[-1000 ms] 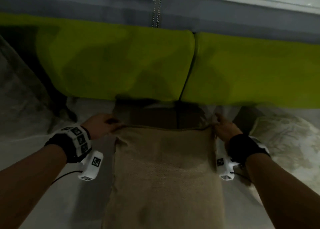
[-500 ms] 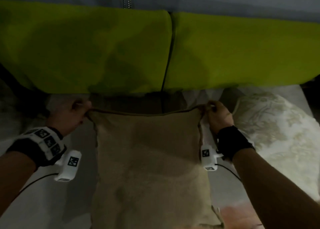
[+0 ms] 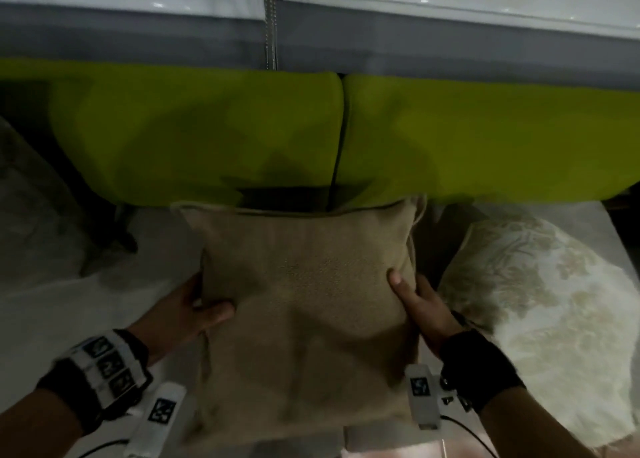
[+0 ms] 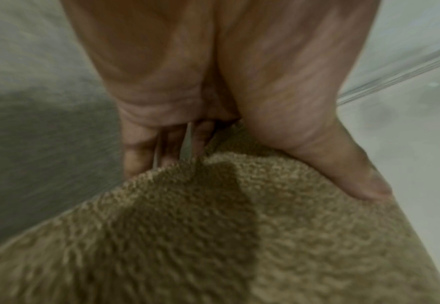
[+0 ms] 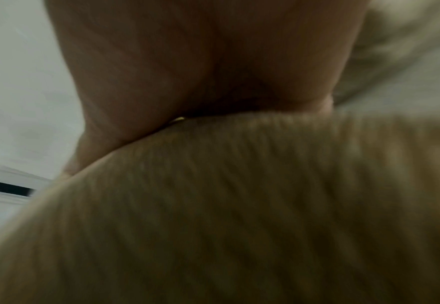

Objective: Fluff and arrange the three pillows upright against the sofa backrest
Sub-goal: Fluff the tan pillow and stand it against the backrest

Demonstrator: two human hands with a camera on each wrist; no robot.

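I have both hands on the tan pillow (image 3: 304,305), one at each side edge, about halfway down its height. My left hand (image 3: 180,315) clasps the left edge: the thumb lies across the near face of the fabric, pressing a dent into it, while the fingers go behind the pillow. The left wrist view shows those fingers (image 4: 146,148) fairly straight, slightly parted, disappearing under the nubbly cover, with the thumb spread well away from them, so the grasp is wide and full of pillow. My right hand (image 3: 424,313) mirrors this on the right edge, thumb laid on the front face and pointing to the far side; its fingers are hidden behind the pillow in the head view, and the right wrist view is too blurred to tell how far they curl.

The tan pillow stands in the middle of the grey seat (image 3: 69,319), its far top edge at the foot of the green backrest (image 3: 207,138), just over the seam between the two cushions. A pale floral pillow (image 3: 540,312) lies on the seat just right of my right hand.
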